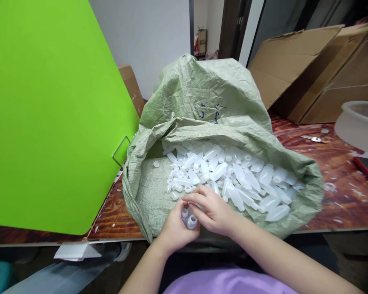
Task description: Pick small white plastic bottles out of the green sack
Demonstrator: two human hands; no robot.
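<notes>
My left hand is closed around a few small translucent plastic bottles, their open necks pointing up towards me. My right hand meets it from the right, its fingers bent together at the left fingertips and over the bottles; what they pinch, if anything, is hidden. Both hands are at the near edge of a pale green woven sack, whose mouth gapes towards me. Inside it lies a heap of white translucent bottles, many with flattened, tapered ends.
A bright green panel stands at the left, with a metal wire loop by its edge. Right of the sack are an open cardboard box, a translucent tub, keys and white scraps on the reddish-brown table. Another person's leg shows below.
</notes>
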